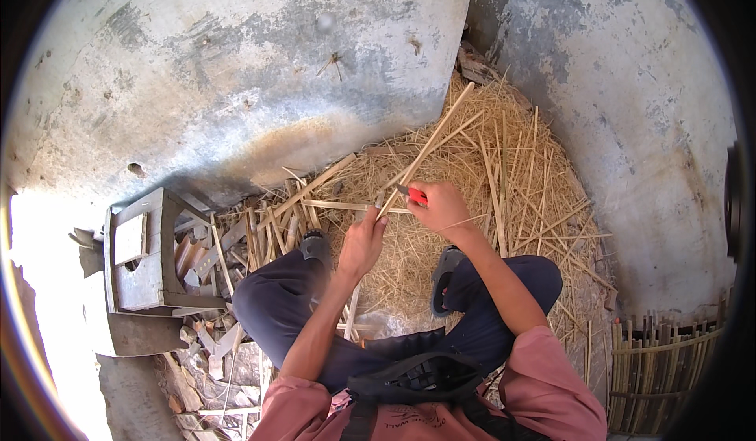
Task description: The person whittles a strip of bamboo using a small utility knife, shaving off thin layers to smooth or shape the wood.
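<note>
A long pale strip of split wood or bamboo [435, 138] slants from my left hand up toward the far wall. Its near end is gripped in the closed fingers of my left hand [363, 242]. My right hand [441, 209] is wrapped round a knife with a red handle [418, 197]. The short dark blade [403, 190] lies against the strip, just beyond my left fingers. A thin sliver [465, 222] crosses near my right wrist. Between my knees, a heap of straw-like shavings [405, 264] covers the floor beneath both hands.
Worn plaster walls [260, 63] rise at the back and right. More loose strips [504, 173] lie on the shavings to the right. A weathered wooden box frame [161, 260] stands at left beside rubble [206, 339]. At lower right is a slatted basket-like piece [665, 370].
</note>
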A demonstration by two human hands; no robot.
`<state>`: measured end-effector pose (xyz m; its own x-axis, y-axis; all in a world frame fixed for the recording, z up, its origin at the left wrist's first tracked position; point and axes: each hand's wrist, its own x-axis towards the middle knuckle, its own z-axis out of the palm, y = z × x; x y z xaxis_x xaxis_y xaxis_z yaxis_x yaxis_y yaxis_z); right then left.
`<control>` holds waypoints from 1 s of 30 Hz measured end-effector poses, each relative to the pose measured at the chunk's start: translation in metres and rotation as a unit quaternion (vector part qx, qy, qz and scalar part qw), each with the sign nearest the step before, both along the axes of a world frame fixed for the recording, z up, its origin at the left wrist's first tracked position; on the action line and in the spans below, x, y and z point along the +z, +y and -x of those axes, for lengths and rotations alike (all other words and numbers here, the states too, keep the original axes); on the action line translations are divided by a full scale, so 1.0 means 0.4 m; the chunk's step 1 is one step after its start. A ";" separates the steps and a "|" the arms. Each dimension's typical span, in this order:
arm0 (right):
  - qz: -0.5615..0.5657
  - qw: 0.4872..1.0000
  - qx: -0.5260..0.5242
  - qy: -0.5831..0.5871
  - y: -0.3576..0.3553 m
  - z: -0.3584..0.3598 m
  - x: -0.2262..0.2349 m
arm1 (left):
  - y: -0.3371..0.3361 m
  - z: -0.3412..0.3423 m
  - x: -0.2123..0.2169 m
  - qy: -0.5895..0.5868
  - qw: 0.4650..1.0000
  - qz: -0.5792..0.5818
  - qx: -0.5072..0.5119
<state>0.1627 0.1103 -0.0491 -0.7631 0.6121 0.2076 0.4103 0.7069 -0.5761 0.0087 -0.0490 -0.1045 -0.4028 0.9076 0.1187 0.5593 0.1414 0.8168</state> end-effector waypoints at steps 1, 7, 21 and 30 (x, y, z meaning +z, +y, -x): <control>-0.018 1.000 0.002 -0.001 -0.001 -0.001 -0.002 | -0.001 -0.001 0.005 -0.004 1.000 0.002 -0.001; -0.068 0.996 0.045 -0.024 0.006 -0.015 -0.010 | -0.005 0.017 0.008 0.022 0.999 0.025 -0.008; 0.224 0.945 0.227 -0.076 0.070 -0.084 0.124 | -0.037 0.066 -0.010 -0.165 0.975 0.076 -0.130; 0.495 0.826 0.268 -0.028 0.133 -0.171 0.128 | -0.032 0.033 -0.017 -0.331 0.912 0.053 -0.237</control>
<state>0.2309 0.1633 0.0020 -0.9708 0.0310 -0.2379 0.2377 -0.0112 -0.9713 -0.0046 -0.0618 -0.1113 0.0858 0.9906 -0.1066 -0.0335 0.1098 0.9934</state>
